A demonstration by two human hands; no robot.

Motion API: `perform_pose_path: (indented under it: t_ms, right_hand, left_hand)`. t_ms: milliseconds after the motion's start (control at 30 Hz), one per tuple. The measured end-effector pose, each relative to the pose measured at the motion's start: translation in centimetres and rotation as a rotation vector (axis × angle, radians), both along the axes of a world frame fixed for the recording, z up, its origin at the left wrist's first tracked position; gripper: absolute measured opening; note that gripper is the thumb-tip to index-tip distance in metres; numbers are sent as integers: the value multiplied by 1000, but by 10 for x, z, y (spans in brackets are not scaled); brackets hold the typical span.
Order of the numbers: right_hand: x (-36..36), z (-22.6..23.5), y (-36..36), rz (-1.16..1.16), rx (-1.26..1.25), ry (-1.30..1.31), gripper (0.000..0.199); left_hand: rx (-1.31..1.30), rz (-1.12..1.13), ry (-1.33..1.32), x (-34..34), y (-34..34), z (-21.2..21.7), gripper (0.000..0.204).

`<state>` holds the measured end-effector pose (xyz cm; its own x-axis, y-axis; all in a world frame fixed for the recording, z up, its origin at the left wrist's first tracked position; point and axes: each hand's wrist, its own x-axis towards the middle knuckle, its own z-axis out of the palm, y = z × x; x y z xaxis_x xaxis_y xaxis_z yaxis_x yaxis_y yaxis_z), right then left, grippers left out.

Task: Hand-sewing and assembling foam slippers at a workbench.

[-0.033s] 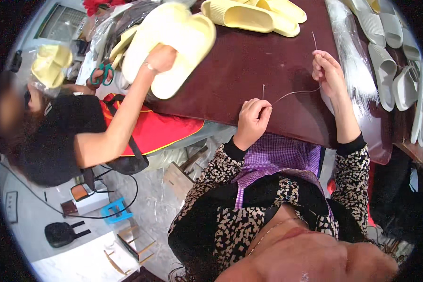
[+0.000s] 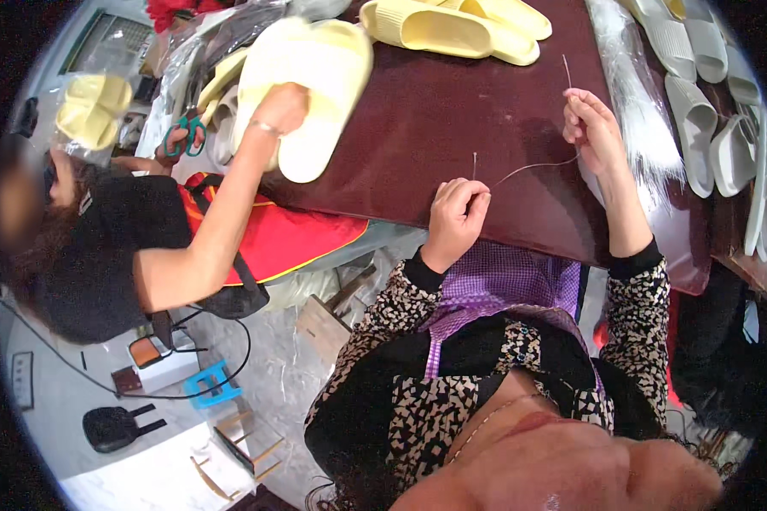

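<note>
My left hand (image 2: 457,217) is closed in a pinch on one end of a thin pale strand (image 2: 533,166), and the tip sticks up above the fingers. From there the strand sags across to my right hand (image 2: 594,132), whose fingers also pinch it, its other end pointing upward. Both hands hover over the dark red table (image 2: 452,111), near its front edge. To the right of my right hand lies a bundle of long whitish strands (image 2: 648,128).
At left a co-worker's hand (image 2: 283,107) holds pale yellow slippers (image 2: 324,85); their other hand holds green-handled scissors (image 2: 194,136). More yellow slippers (image 2: 439,30) lie at the table's far side. Grey slippers (image 2: 694,128) line the right. A red bag (image 2: 298,230) hangs beside the table.
The co-worker's hand and yellow slippers have shifted slightly left. My two hands and the strand between them have hardly moved.
</note>
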<state>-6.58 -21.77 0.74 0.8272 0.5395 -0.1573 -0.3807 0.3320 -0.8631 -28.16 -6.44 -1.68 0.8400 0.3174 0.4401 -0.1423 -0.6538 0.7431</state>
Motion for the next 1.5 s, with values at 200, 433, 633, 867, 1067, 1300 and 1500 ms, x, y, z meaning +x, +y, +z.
perform_pose_path:
  t_ms: [200,433,633,867,1067,1300,1500]
  right_hand:
    - [-1,3,-1,-4,-25,-24,11]
    - [-5,8,2,-51,-20,-19,9]
    - [2,4,-3,-122,47,-27,8]
    - [7,0,-7,-207,68,5,7]
    - [7,0,-5,-188,33,6,8]
    - [9,-4,-8,-149,62,-1,9]
    - [7,-2,-6,-158,35,6,9]
  left_hand:
    - [13,5,-26,1,0,-5,6]
    - [-92,39,0,-3,0,-10,7]
    - [-254,76,46,-7,-2,-10,4]
    - [-231,67,-112,-3,-4,-11,5]
    - [-167,56,-154,-3,-1,-12,10]
    - [-142,64,-70,-5,1,-16,20]
    - [-95,44,-73,-6,3,-16,18]
